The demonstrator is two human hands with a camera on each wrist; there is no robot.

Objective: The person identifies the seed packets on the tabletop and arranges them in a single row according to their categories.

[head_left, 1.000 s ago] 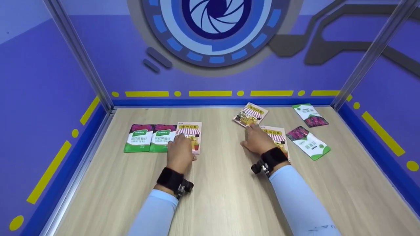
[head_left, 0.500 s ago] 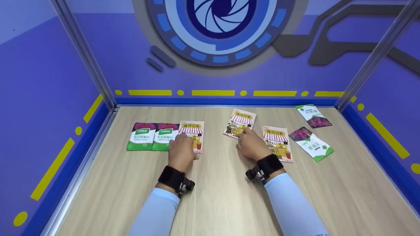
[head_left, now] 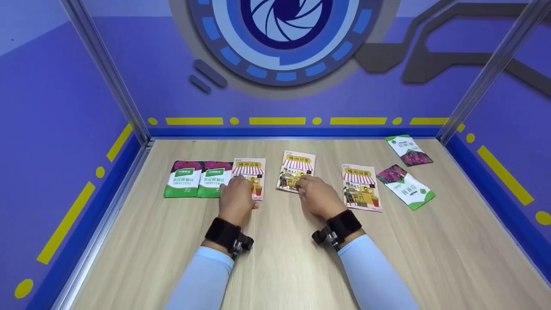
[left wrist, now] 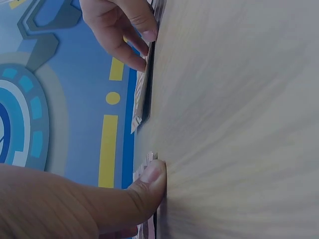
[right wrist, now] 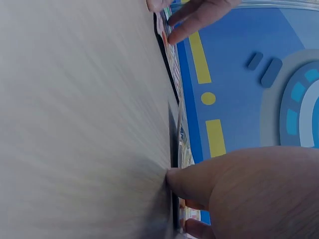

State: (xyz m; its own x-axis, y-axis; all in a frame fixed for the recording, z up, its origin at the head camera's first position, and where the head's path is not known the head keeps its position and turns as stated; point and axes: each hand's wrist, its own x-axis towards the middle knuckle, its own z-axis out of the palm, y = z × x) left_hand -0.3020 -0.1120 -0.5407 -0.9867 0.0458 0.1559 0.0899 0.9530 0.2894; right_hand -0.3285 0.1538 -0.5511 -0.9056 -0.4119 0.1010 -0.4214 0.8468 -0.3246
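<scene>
My left hand holds a pink seed packet with a striped awning picture, flat at the end of a row. Its fingers lie over the packet, and in the left wrist view the thumb is at the packet's edge. My right hand pinches the lower right edge of a matching pink packet, slightly tilted, a gap to the right of the row. In the right wrist view this packet is edge-on, partly hidden by the thumb and fingers.
Two green-and-white flower seed packets lie side by side left of my left hand. Another pink packet lies right of my right hand. Two more green-and-white packets lie askew farther right. Blue walls bound the wooden table.
My right hand has drawn its pink packet left and nearer, turning it more upright beside the row. The pink packet beneath the right forearm is uncovered. My left hand has stayed in place.
</scene>
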